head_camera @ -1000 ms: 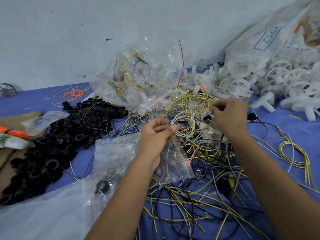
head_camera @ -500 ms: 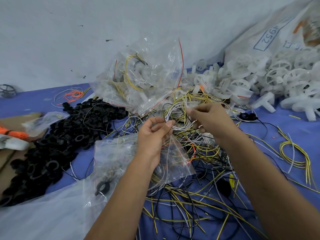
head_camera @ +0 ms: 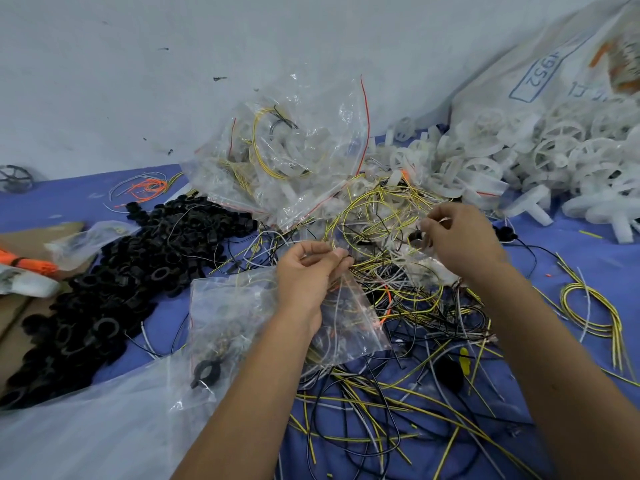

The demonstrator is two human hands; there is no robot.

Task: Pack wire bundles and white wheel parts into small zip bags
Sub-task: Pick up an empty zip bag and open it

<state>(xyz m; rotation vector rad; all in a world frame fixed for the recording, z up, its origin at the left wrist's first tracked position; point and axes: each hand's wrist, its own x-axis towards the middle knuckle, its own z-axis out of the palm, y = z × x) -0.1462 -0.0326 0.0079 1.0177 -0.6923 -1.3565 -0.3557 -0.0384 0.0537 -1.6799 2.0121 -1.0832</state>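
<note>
My left hand [head_camera: 308, 271] pinches the top edge of a small clear zip bag [head_camera: 349, 327] that hangs below it over the wire tangle [head_camera: 388, 237]. My right hand [head_camera: 460, 237] is raised over the tangle with its fingertips pinching thin wires. Yellow, black and white wires lie heaped between and below both hands. A large pile of white wheel parts [head_camera: 554, 157] spreads at the back right. A heap of filled zip bags [head_camera: 294, 157] with wires and wheels stands behind the tangle.
A mound of black rings [head_camera: 114, 278] lies at the left on the blue cloth [head_camera: 588, 265]. More clear bags [head_camera: 221, 313] and a big plastic sheet [head_camera: 86, 427] sit at the lower left. A looped yellow wire bundle [head_camera: 595, 310] lies at the right. A printed sack [head_camera: 554, 64] leans at the back right.
My right hand first moved left toward my left hand with a white wire coil, then drew back to the right. My left hand kept its hold on the bag.
</note>
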